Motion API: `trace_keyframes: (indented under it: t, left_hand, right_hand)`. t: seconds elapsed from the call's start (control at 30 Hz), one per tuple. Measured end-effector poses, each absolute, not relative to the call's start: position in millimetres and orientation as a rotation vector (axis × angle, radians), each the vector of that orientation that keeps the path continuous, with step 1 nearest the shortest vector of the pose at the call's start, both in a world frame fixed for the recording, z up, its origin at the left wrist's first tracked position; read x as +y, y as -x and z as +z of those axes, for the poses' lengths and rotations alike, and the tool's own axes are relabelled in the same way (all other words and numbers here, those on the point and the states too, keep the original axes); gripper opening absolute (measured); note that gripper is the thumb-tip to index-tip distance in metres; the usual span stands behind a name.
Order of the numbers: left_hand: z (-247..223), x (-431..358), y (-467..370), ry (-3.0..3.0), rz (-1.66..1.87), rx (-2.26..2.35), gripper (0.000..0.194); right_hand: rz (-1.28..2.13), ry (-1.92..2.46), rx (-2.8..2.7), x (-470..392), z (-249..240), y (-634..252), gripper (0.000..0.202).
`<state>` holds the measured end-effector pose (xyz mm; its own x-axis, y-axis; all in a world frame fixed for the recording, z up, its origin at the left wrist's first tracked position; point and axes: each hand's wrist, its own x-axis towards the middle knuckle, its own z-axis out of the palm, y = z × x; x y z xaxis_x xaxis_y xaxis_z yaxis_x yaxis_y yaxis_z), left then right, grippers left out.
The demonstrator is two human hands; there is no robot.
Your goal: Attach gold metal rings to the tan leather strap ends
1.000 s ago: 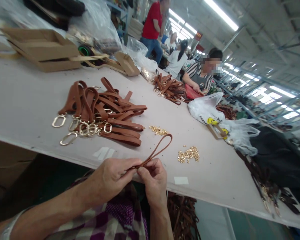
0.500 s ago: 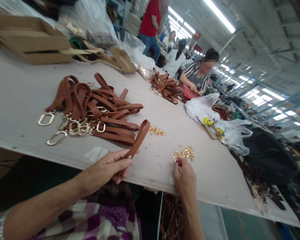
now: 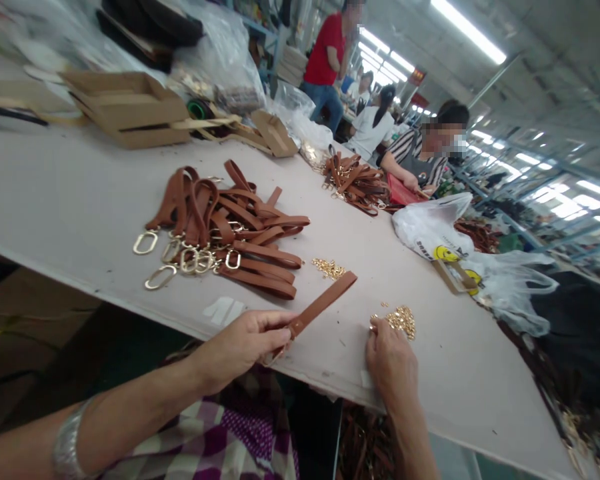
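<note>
Head view: the left hand (image 3: 253, 341) alone is grasping a flat brown leather-like strap (image 3: 325, 305) above the pale worktop's (image 3: 460, 393) near edge, the right hand (image 3: 393, 363), having left it, touching small gold metal pieces (image 3: 403, 321), pinch unclear.

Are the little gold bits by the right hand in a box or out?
Out: the gold metal pieces lie in a loose pile on the tabletop, the right hand at their edge.
</note>
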<state>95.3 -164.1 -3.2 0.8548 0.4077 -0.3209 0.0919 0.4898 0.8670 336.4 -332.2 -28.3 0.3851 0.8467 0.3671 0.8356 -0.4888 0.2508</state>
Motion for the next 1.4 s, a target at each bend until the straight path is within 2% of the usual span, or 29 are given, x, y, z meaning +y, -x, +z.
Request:
trace_keyframes:
  t: [0.27, 0.33, 0.43, 0.53, 0.77, 1.07, 1.4]
  left_hand:
    - [-2, -166, -100, -1.081, 0.267, 0.634, 0.029]
    - [-4, -167, -101, -1.147, 0.293, 0.647, 0.025]
    - [-7, -170, -105, -1.208, 0.314, 0.638, 0.022]
    - [-11, -173, -108, -1.283, 0.34, 0.615, 0.022]
    - [-8, -174, -104, -1.564, 0.503, 0.581, 0.014]
    - [-12, -179, -104, -1.798, 0.679, 0.569, 0.014]
    - [-17, -180, -102, -1.906, 0.775, 0.487, 0.017]
  right_hand:
    - [0.624, -2.811, 1.629, -327, -34, -340, 0.017]
    - [0.442, -3.058, 1.738, -325, -31, -329, 0.015]
    - [-0.042, -3.543, 1.871, -318, -26, -294, 0.019]
    - [-0.305, -3.701, 2.059, -307, -21, -252, 0.019]
    - [0.163, -3.277, 2.448, -290, -14, -225, 0.008]
    - [0.42, -2.81, 2.713, -292, -7, -226, 0.021]
    - [0.569, -3.247, 2.316, -286, -18, -210, 0.008]
